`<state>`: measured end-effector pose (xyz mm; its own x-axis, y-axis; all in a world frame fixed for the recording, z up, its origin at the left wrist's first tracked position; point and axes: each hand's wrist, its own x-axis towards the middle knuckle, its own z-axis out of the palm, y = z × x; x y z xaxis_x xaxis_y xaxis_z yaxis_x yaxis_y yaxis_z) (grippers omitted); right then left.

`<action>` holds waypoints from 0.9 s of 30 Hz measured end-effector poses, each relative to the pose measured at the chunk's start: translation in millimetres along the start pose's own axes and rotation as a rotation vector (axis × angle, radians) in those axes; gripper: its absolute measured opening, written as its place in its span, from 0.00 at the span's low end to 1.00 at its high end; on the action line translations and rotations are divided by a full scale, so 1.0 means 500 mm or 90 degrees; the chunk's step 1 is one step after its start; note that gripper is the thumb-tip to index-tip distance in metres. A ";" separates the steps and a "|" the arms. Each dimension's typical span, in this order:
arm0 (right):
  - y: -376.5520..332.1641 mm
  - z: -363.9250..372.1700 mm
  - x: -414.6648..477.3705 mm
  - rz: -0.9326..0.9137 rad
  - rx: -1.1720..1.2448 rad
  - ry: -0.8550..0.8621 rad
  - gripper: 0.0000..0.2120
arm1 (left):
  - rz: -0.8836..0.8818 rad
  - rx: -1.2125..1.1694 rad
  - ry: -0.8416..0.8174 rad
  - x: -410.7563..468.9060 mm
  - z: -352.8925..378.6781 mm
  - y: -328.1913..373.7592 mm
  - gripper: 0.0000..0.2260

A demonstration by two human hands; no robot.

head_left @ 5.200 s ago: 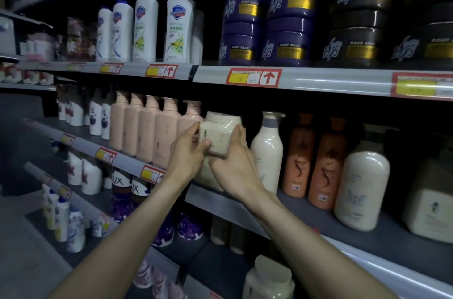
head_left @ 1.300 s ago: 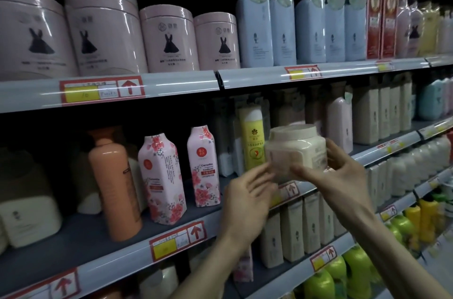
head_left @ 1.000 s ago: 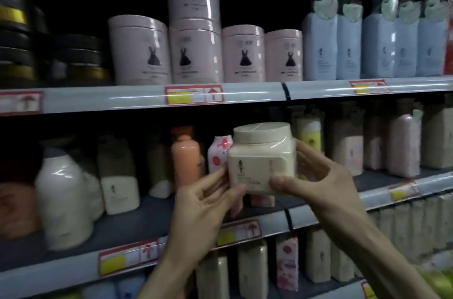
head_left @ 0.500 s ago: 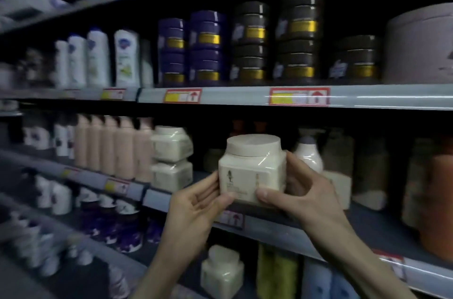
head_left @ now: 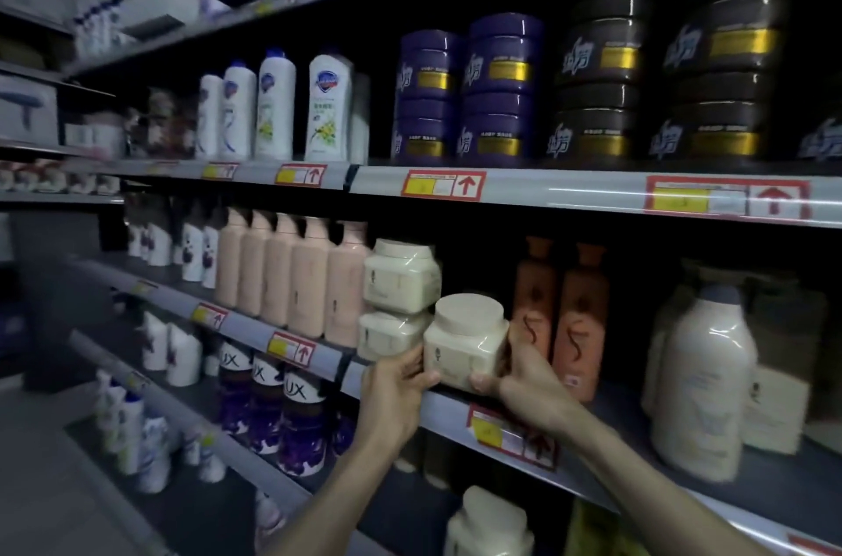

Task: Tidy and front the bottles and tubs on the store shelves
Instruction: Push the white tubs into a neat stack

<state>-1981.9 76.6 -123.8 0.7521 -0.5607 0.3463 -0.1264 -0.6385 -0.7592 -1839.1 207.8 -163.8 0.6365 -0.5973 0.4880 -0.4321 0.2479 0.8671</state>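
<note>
Head view. Cream tub (head_left: 464, 343) upright at the near edge of the middle shelf (head_left: 449, 412), just right of two stacked cream tubs (head_left: 401, 282) and left of two orange bottles (head_left: 578, 318). Cannot tell whether its base rests on the shelf. Left hand (head_left: 395, 389) grips the tub's left side, fingers curled on the front corner. Right hand (head_left: 524, 380) grips the right side, thumb under the front. Pink bottles (head_left: 291, 275) in a row further left.
</note>
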 end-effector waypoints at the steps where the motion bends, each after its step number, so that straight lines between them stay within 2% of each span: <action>1: 0.010 0.001 0.008 0.011 -0.022 -0.014 0.31 | -0.010 0.021 0.002 0.004 0.001 -0.014 0.21; 7: 0.027 0.005 0.047 0.079 -0.102 -0.059 0.30 | -0.022 0.124 0.108 0.005 -0.003 -0.034 0.20; 10: 0.026 0.022 0.058 0.080 -0.130 -0.054 0.39 | -0.005 0.086 0.252 0.005 -0.019 0.003 0.23; 12: 0.025 0.033 0.061 0.078 -0.146 -0.049 0.43 | 0.037 0.093 0.310 0.013 -0.036 0.019 0.28; 16: 0.025 0.042 0.059 0.082 -0.155 -0.045 0.45 | 0.010 0.154 0.227 0.056 -0.058 0.025 0.44; 22: 0.009 0.045 0.034 0.082 -0.189 -0.054 0.50 | 0.021 0.160 0.204 0.106 -0.048 -0.001 0.39; 27: 0.000 0.043 0.027 0.089 -0.229 -0.058 0.49 | 0.019 0.175 0.205 0.116 -0.051 -0.005 0.38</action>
<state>-1957.6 80.5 -130.8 0.7635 -0.6169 0.1912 -0.4381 -0.7123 -0.5484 -1784.8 191.8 -135.2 0.7693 -0.3135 0.5567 -0.5801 0.0224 0.8143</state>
